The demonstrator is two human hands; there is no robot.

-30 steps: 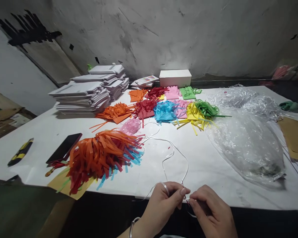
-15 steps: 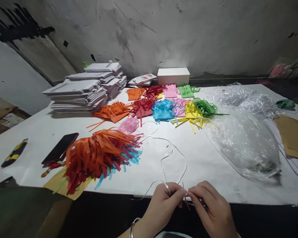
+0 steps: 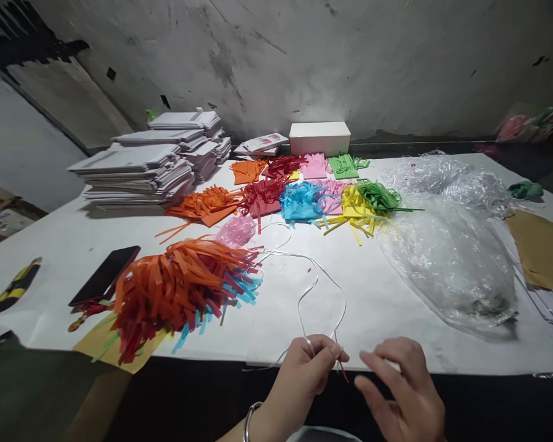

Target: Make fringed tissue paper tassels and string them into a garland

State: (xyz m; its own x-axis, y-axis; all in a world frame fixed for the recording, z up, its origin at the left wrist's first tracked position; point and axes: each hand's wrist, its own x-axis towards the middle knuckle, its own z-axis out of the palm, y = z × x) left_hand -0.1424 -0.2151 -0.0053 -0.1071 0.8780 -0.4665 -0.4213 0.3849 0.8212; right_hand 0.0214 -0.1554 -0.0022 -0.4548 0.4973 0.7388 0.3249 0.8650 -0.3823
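At the table's front edge my left hand (image 3: 309, 368) pinches a white ribbon (image 3: 299, 305) between thumb and forefinger. A thin red strip (image 3: 343, 371) sticks out below the same pinch. The ribbon runs in loose loops back over the table toward a bundle of orange, red and blue paper fringe (image 3: 175, 279). Just to the right, my right hand (image 3: 399, 387) is apart from the ribbon, thumb and fingers spread, with nothing seen in it. How the red strip and ribbon join is hidden by my left fingers.
Fringed paper bunches (image 3: 301, 202) in several colours lie mid-table. A clear plastic bag (image 3: 451, 270) and white shredded strands (image 3: 447, 181) are at right. Stacked white papers (image 3: 133, 175), a phone (image 3: 104, 276) and a yellow-black cutter (image 3: 16, 285) are at left. A white box (image 3: 320, 139) stands behind.
My right hand has let go and moved right, its fingers opening. My left hand keeps its pinch on the ribbon and red strip. The view has shifted slightly.
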